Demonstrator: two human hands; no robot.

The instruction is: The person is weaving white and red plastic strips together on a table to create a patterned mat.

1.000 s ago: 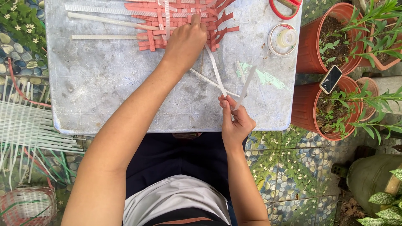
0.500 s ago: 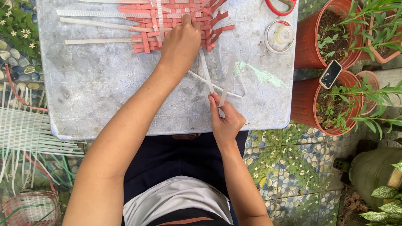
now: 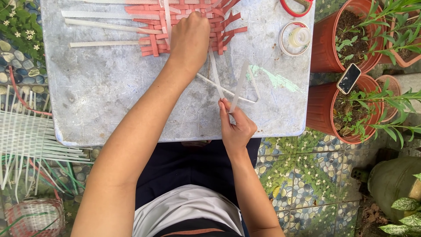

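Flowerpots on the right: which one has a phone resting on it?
The nearer orange pot, beside the table's lower right corner: a dark phone leans on its rim. The pot farther up carries only soil and a plant.

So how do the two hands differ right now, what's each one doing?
The left hand reaches far across the table, arm stretched out, pressing down on the red woven mat. The right hand sits near the table's close edge, pinching the lower end of a white strip, off the mat. The left hand shows its back; the right has its fingers curled. Both are bare.
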